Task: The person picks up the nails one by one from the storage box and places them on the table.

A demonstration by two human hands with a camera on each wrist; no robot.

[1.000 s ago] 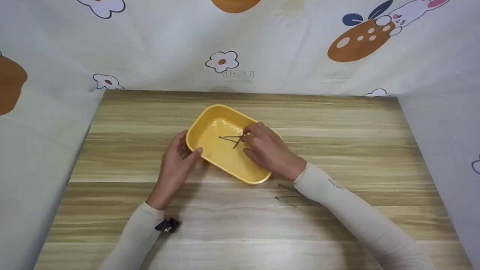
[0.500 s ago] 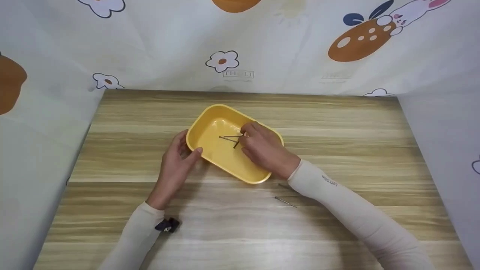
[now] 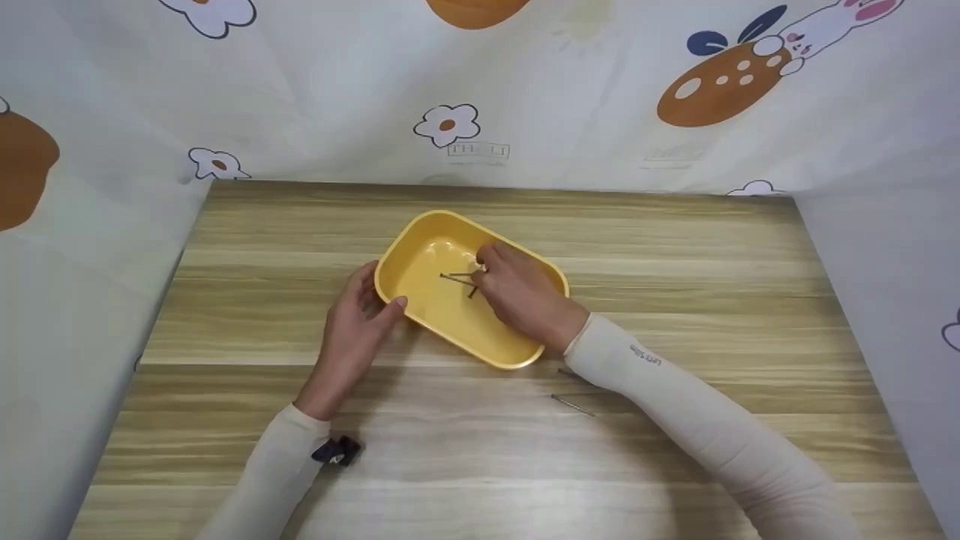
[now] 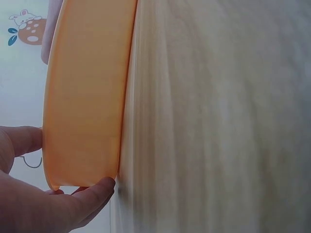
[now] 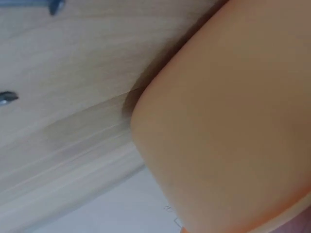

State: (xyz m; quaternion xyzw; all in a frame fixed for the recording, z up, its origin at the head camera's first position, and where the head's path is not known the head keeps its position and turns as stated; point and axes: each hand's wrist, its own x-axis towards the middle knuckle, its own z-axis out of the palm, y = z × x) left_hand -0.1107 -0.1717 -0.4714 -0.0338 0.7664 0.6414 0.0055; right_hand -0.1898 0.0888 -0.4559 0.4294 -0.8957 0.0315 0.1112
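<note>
A yellow plastic tray (image 3: 439, 311) sits slanted on the wooden table (image 3: 675, 300). My left hand (image 3: 358, 319) grips its left corner, thumb on the rim and fingers against the outer wall (image 4: 87, 97). My right hand (image 3: 521, 298) reaches into the tray, fingertips curled down and pinching a thin dark nail (image 3: 472, 292). Another nail (image 3: 454, 278) lies on the tray floor just left of those fingertips. The right wrist view shows only the tray's outer wall (image 5: 228, 121) up close.
Two loose nails lie on the table below the right forearm, one (image 3: 572, 405) in plain sight and one (image 3: 565, 372) partly under the sleeve. A small black tag (image 3: 336, 451) hangs at the left wrist. Patterned cloth (image 3: 480, 90) walls in the table at the back and sides.
My right hand has slid a little to the left, deeper into the tray, lowering the nail toward the ones lying there. The left hand and the tray have stayed put.
</note>
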